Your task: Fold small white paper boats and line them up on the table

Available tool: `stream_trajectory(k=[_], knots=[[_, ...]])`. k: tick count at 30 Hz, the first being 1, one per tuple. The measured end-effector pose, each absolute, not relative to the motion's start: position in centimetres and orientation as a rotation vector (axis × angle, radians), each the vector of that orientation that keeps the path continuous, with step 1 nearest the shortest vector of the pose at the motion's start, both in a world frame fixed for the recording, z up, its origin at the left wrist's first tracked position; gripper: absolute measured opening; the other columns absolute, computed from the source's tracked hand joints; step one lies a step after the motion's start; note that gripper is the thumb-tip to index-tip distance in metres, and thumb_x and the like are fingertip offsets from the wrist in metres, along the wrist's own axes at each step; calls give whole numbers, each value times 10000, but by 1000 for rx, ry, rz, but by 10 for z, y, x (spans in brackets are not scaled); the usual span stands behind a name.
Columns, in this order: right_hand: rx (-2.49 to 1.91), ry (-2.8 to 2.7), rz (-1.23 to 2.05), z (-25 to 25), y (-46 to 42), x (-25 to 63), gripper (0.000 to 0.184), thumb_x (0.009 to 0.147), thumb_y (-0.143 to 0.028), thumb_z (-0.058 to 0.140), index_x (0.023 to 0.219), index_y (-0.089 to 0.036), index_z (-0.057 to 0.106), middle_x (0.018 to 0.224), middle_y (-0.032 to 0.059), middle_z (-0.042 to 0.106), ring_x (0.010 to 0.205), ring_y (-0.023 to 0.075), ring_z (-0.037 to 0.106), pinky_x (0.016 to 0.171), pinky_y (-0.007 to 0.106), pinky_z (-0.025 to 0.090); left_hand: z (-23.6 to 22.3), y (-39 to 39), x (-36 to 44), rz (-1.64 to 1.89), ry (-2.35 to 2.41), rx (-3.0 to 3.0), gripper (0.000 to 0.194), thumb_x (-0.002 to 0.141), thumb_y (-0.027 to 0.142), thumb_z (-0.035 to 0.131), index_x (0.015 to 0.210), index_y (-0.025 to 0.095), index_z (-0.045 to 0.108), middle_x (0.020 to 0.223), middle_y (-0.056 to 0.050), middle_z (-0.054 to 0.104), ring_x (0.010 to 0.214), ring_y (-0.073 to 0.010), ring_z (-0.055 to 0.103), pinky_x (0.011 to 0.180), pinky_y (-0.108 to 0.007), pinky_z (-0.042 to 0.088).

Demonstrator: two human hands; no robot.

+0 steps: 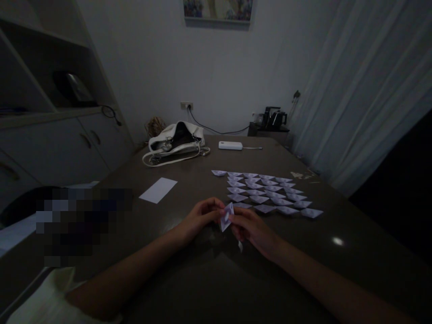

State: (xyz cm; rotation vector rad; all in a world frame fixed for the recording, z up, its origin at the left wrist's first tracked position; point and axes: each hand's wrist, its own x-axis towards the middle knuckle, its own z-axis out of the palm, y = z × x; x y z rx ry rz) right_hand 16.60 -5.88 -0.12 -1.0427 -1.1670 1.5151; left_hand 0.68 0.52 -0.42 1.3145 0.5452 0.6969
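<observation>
Pinching a folded paper piece (227, 217) from both sides, the hands meet near the middle of the table (199, 175). The left hand (204, 216) is closed on the piece's left edge; the right hand (252, 226) grips it opposite, thumb across the near face. The piece is held above the tabletop, tilted, narrow points up and down. Exact finger placement behind it is hidden.

Finding: the step appears to be shaping or creasing by fingertip. Good practice would be to hold the layers lightly with one hand while the other presses along each fold, to match the points before firming the crease, and to avoid pulling the two sides unevenly, which could tear or skew so small a piece.

Just below the right hand is a white scrap (240, 246); whether it hangs or rests cannot be determined. Beyond that hand, folded paper boats (259, 199) lie in close rows; the right forearm would best be kept clear of them. A flat white sheet (158, 190) lies to the left, apart. Farther back sits a white handbag (177, 141).
</observation>
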Motion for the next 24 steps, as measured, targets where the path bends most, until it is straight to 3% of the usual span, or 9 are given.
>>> stream_trajectory(k=[9, 24], knots=[[-1035, -1181, 1503, -3, -59, 167, 196, 765, -351, 601, 751, -156, 591, 487, -72, 429, 406, 51, 362, 398, 189, 253, -5, 6, 7, 702, 576, 1336, 249, 729, 352, 682, 766, 145, 550, 656, 16, 537, 588, -101, 485, 566, -213, 360], [-1179, -1127, 1398, -6, -56, 168, 289, 703, -413, 679, 796, -155, 587, 512, -63, 461, 409, 48, 381, 400, 195, 258, -1, 6, 6, 706, 589, 1410, 256, 728, 343, 681, 853, 136, 595, 778, -25, 594, 652, -122, 521, 632, -248, 397]])
